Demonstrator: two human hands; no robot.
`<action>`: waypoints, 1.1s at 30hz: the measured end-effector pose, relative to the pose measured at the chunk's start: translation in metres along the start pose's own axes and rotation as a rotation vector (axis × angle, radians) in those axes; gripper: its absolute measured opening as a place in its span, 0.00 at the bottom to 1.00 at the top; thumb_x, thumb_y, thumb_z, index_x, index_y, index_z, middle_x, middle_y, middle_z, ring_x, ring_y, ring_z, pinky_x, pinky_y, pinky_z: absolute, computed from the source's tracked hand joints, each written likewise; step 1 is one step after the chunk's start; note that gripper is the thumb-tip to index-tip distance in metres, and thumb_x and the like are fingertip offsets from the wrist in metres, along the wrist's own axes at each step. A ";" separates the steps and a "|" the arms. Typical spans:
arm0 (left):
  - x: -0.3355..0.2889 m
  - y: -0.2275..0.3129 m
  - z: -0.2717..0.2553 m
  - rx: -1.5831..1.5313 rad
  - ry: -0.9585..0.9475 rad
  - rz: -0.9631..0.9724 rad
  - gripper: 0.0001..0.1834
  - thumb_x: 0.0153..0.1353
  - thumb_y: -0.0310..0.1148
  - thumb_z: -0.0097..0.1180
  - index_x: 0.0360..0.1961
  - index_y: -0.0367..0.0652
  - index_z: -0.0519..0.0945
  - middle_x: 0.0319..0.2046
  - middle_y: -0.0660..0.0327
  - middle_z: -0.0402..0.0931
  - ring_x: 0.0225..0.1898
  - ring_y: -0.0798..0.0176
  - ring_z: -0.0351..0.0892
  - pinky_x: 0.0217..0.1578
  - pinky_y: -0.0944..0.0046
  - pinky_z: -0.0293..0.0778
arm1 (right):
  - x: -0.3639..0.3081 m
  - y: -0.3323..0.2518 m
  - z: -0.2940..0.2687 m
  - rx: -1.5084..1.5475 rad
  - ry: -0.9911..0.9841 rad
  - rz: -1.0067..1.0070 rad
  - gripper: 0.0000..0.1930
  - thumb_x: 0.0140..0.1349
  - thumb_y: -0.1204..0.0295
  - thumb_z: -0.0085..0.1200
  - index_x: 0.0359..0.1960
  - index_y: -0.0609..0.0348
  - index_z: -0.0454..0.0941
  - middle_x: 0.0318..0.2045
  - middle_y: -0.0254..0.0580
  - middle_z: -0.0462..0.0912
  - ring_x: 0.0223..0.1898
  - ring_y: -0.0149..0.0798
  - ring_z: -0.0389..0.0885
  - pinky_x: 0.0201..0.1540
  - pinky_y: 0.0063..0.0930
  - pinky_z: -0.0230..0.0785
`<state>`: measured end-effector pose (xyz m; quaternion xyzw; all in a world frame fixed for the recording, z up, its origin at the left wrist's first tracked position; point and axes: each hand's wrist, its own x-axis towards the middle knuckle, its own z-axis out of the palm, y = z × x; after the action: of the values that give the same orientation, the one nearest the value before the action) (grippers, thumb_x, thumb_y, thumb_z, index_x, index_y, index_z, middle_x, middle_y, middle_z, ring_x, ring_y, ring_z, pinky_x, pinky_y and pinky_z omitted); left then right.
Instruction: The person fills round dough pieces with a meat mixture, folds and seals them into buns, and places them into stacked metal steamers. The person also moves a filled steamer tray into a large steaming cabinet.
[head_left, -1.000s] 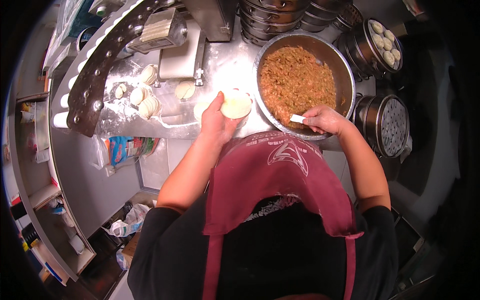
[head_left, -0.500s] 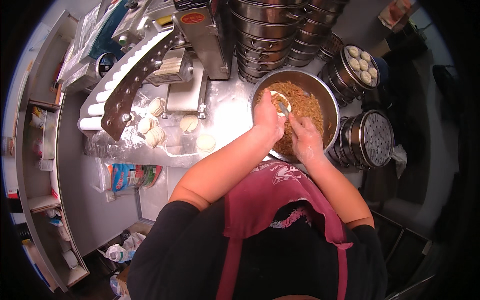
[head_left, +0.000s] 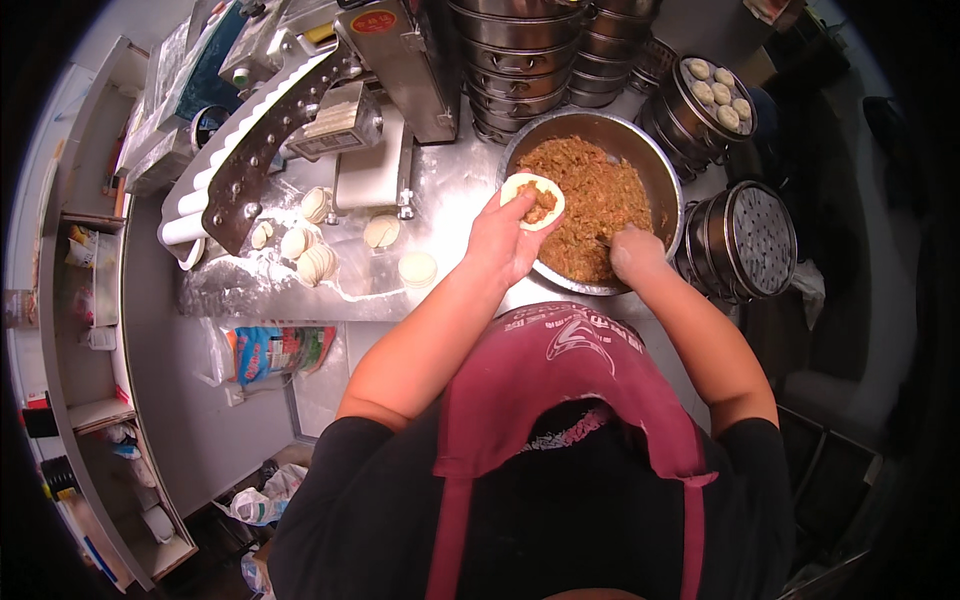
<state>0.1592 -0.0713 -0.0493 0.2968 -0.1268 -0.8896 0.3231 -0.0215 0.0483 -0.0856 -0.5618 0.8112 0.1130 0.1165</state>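
At the steel bowl (head_left: pixel 655 185), our left hand (head_left: pixel 502 235) holds the dough wrapper (head_left: pixel 548 188) over the left rim, thumb laid across it; over the bowl's lower right, our right hand (head_left: pixel 637 254) keeps its fingers curled round what seems a slim tool (head_left: pixel 602 240), mostly hidden, at the brown filling (head_left: pixel 580 165); we do best to cup the wrapper, scoop modestly and leave the dough's edge clean.

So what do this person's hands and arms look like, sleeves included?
The left hand and right hand are both ungloved. The short sleeves are black and leave the forearms bare. The apron is maroon with white print.
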 end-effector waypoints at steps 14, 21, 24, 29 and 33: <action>-0.034 -0.013 0.011 0.301 -0.351 -0.152 0.19 0.62 0.17 0.42 0.55 0.31 0.67 0.50 0.48 0.73 0.52 0.50 0.76 0.55 0.54 0.75 | -0.036 -0.015 -0.043 2.069 -0.236 0.083 0.06 0.63 0.70 0.57 0.35 0.59 0.77 0.28 0.33 0.79 0.27 0.25 0.75 0.30 0.18 0.70; -0.030 -0.030 0.028 0.590 -0.222 -0.203 0.21 0.59 0.18 0.51 0.56 0.33 0.71 0.47 0.53 0.75 0.46 0.58 0.79 0.45 0.61 0.80 | -0.065 -0.003 -0.038 1.736 0.176 -0.010 0.09 0.60 0.72 0.58 0.37 0.63 0.75 0.32 0.35 0.79 0.32 0.27 0.76 0.38 0.21 0.69; -0.026 -0.040 0.037 0.654 -0.310 -0.193 0.23 0.59 0.17 0.50 0.58 0.32 0.69 0.47 0.53 0.75 0.45 0.59 0.79 0.44 0.62 0.80 | -0.068 0.013 -0.036 1.902 0.028 0.029 0.09 0.60 0.73 0.58 0.38 0.64 0.75 0.31 0.34 0.79 0.32 0.27 0.76 0.38 0.22 0.70; -0.020 -0.054 0.051 0.868 -0.325 -0.199 0.26 0.58 0.19 0.52 0.60 0.31 0.69 0.47 0.58 0.76 0.43 0.67 0.77 0.44 0.69 0.76 | -0.078 0.032 -0.028 1.559 0.239 -0.065 0.08 0.59 0.74 0.58 0.38 0.63 0.75 0.31 0.35 0.78 0.33 0.27 0.76 0.38 0.22 0.70; -0.020 -0.065 0.067 0.952 -0.341 -0.164 0.27 0.58 0.21 0.53 0.60 0.33 0.70 0.46 0.59 0.77 0.41 0.69 0.77 0.42 0.70 0.75 | -0.081 0.047 -0.032 1.838 0.250 -0.116 0.07 0.58 0.75 0.59 0.35 0.63 0.76 0.31 0.35 0.78 0.33 0.27 0.76 0.39 0.21 0.70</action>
<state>0.0984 -0.0070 -0.0141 0.2706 -0.5450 -0.7916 0.0562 -0.0398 0.1257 -0.0273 -0.2966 0.5593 -0.6416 0.4332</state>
